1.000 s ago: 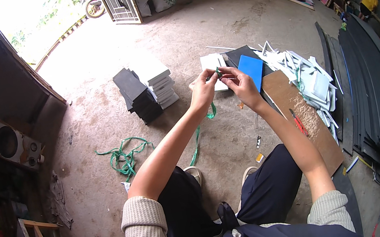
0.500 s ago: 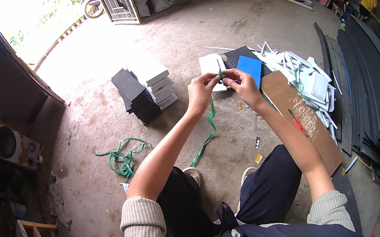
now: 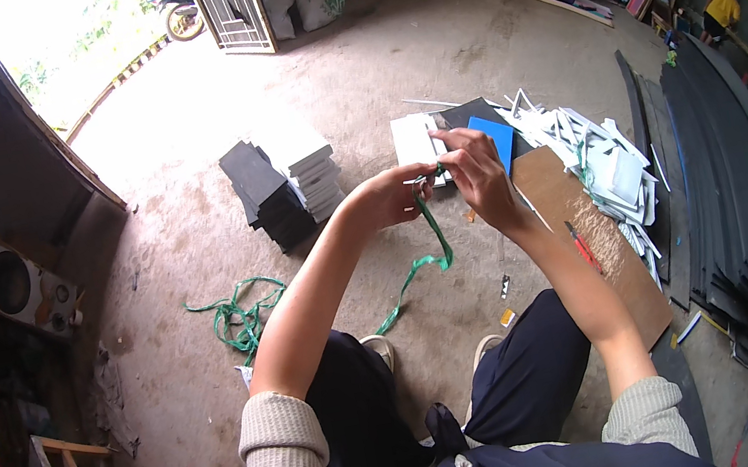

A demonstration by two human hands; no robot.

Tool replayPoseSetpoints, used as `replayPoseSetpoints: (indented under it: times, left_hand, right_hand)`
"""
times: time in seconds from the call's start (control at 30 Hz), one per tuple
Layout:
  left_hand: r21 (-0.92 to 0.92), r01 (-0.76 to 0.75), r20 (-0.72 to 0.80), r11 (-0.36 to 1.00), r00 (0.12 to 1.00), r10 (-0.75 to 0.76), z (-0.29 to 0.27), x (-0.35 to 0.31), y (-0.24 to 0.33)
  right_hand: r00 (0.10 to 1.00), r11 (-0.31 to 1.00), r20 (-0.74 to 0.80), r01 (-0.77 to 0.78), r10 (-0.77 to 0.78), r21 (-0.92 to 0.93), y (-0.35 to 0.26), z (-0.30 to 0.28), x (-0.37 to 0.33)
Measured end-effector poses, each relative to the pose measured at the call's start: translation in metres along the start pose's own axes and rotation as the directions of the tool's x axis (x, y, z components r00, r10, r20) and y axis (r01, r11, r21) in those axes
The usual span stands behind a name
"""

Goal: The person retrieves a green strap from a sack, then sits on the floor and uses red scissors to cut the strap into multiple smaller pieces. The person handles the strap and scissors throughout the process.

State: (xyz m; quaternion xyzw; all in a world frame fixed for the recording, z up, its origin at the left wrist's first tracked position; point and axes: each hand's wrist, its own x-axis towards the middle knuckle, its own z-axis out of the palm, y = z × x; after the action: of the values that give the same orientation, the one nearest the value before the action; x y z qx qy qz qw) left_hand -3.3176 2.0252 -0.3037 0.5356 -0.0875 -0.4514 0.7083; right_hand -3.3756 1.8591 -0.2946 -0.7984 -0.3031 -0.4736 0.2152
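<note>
A green plastic string (image 3: 440, 240) runs between my two hands and trails down toward the floor near my left shoe. My left hand (image 3: 393, 198) is closed on it, fingers curled, palm turned partly upward. Just to the right, my right hand (image 3: 481, 177) pinches the string close to the left fingertips. Whether a knot sits between the fingers is too small to tell. On the floor at the left lies a loose tangle of the same green string (image 3: 247, 318). Beyond my hands are white sheets (image 3: 411, 139) and a blue panel (image 3: 494, 141).
Ahead stand a stack of black pieces (image 3: 264, 188) and a white stack (image 3: 310, 167). At right lie a brown board (image 3: 583, 227) with a red-handled tool (image 3: 582, 245), white offcuts (image 3: 617, 166) and long black strips (image 3: 735, 180). Two people are farther back at right.
My left hand has lowered and turned palm-up, while the right hand has rotated, its fingers now pointing up and left. The hanging string has swung slightly right.
</note>
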Motion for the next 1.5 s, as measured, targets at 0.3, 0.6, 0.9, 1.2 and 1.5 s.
replayPoseSetpoints:
  times: [0.3,0.6,0.9,1.2,1.5]
  left_hand:
    - [0.341,-0.091,-0.186,0.936,0.969,0.162,-0.005,-0.002,0.002]
    - [0.763,-0.327,-0.252,0.557,0.642,0.724,0.040,-0.003,-0.004]
    - [0.973,-0.204,-0.036,0.105,0.316,0.948,0.043,0.003,-0.011]
    - [0.824,-0.460,-0.147,0.331,0.390,0.909,0.036,0.023,-0.014]
    - [0.067,-0.621,-0.115,0.781,0.773,0.624,0.028,0.035,-0.025]
  right_hand:
    - [0.934,0.911,0.101,-0.355,0.341,0.207,-0.003,0.010,-0.008]
    - [0.923,0.923,0.060,-0.383,0.381,0.044,0.008,0.010,-0.006]
    - [0.717,0.679,0.164,-0.695,0.677,0.237,0.008,0.004,0.000]
    - [0.626,0.540,0.232,-0.769,0.744,0.344,0.025,0.008,-0.005]
    - [0.646,0.524,0.164,-0.721,0.745,0.454,0.014,0.007,-0.004]
